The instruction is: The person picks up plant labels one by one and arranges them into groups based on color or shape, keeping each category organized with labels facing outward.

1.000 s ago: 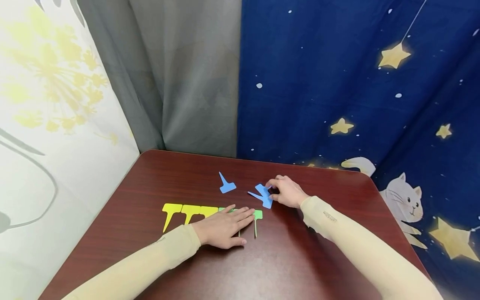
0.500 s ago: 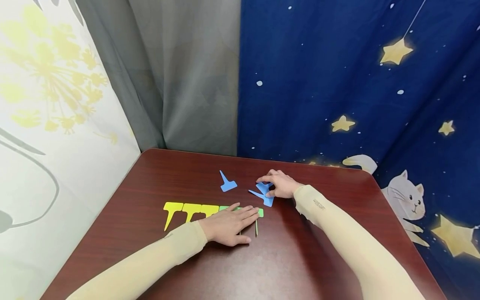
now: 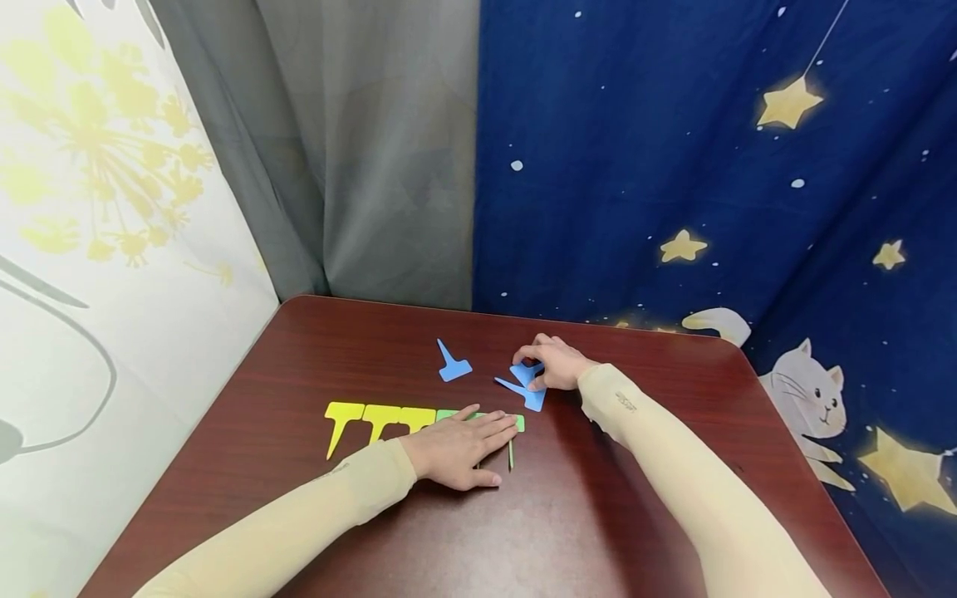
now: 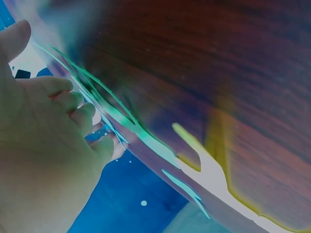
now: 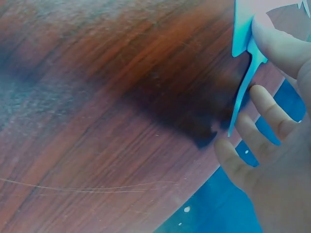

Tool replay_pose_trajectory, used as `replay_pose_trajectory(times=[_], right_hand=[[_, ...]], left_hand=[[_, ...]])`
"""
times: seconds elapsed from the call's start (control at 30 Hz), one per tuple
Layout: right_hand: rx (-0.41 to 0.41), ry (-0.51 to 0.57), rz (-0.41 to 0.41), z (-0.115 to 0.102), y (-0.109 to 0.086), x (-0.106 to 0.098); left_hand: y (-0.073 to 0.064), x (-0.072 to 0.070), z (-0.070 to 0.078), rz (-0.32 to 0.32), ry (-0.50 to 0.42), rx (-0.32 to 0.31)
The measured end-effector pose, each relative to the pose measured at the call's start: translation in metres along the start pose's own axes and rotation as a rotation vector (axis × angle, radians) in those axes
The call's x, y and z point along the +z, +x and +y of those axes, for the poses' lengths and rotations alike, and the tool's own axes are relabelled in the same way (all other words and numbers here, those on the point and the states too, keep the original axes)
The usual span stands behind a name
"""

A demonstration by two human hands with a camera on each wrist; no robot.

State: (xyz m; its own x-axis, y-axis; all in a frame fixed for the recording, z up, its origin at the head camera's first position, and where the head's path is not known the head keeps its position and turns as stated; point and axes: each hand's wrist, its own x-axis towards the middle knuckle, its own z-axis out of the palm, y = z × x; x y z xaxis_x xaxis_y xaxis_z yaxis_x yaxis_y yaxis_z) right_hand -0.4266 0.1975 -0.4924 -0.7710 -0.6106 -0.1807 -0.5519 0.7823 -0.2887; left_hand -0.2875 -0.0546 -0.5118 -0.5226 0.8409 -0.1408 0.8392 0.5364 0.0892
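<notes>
My left hand (image 3: 458, 453) lies flat over a row of T-shaped plant labels, its straight fingers resting across the green labels (image 3: 520, 423) and partly hiding them. Several yellow labels (image 3: 345, 411) continue that row to the left, heads side by side and stems toward me. Farther back, my right hand (image 3: 561, 365) pinches a blue plant label (image 3: 526, 374), which overlaps another blue label (image 3: 533, 401). The right wrist view has the thumb on a blue label's head (image 5: 240, 43), with the fingers curled near its stem. A third blue label (image 3: 454, 370) lies apart, stem pointing away.
Everything lies on a dark red-brown wooden table (image 3: 359, 349) with rounded corners. A grey curtain (image 3: 396, 166) and a blue star-patterned curtain (image 3: 598, 166) hang beyond its far edge. At the left is a pale patterned curtain (image 3: 112, 332).
My right hand has shifted slightly left and away from me over the blue labels, its fingers reaching farther across the rear one. The left hand has slid slightly right along the green labels.
</notes>
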Motion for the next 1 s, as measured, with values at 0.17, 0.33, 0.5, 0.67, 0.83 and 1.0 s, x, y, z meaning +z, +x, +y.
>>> replay_pose_trajectory(times=[0.17,0.33,0.5,0.67,0.83,1.0], right_hand=[[0.02,-0.063,-0.049,-0.004,0.005,-0.003],[0.054,-0.088,-0.084,-0.007,0.009,-0.007],[0.072,-0.093,-0.074,-0.009,0.009,-0.008],[0.081,-0.075,-0.032,-0.01,0.009,-0.006],[0.097,-0.059,0.029,-0.011,0.008,-0.004],[0.107,-0.037,0.092,-0.011,0.0,-0.004]], left_hand=[[0.002,0.003,0.0,-0.014,0.007,-0.014],[0.003,0.003,0.0,-0.023,0.005,-0.018],[0.003,0.004,-0.001,-0.03,-0.001,-0.016],[0.003,0.005,-0.003,-0.039,0.004,-0.025],[0.003,0.003,-0.004,-0.049,-0.012,-0.025],[0.003,0.004,-0.003,-0.045,-0.008,-0.016]])
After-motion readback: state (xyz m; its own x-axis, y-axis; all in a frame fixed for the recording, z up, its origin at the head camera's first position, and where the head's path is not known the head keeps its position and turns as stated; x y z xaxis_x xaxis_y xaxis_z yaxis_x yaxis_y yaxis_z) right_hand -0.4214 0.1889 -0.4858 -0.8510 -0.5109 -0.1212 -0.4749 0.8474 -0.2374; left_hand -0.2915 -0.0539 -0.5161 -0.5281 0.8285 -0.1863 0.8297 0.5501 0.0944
